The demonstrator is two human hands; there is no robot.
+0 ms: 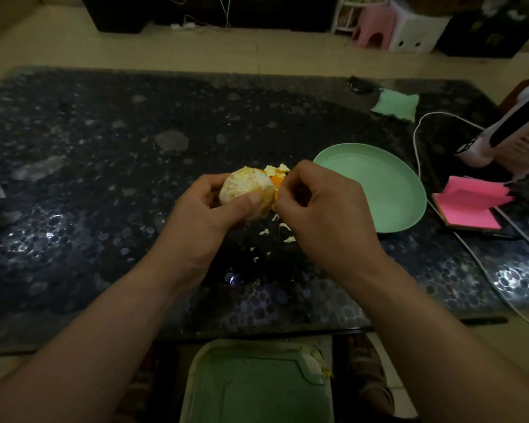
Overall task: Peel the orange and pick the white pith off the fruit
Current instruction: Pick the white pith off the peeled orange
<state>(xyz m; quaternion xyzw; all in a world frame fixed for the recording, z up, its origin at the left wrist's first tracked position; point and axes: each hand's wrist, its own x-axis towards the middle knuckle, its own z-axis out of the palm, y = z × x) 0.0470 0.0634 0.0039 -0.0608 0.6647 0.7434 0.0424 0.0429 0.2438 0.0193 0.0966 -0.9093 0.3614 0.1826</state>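
At frame centre the left hand (209,206) grips the mostly bare orange (245,193); the right hand (313,206) pinches the last peel (275,175) at its right side. Best to pull slowly along the fruit, thumb bracing, so segments stay whole.

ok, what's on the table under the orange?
Small pale pith scraps lie on the dark speckled table below the mostly peeled orange. The left hand, gripping it, and right hand, pinching orange peel, cover whatever lies directly beneath them.
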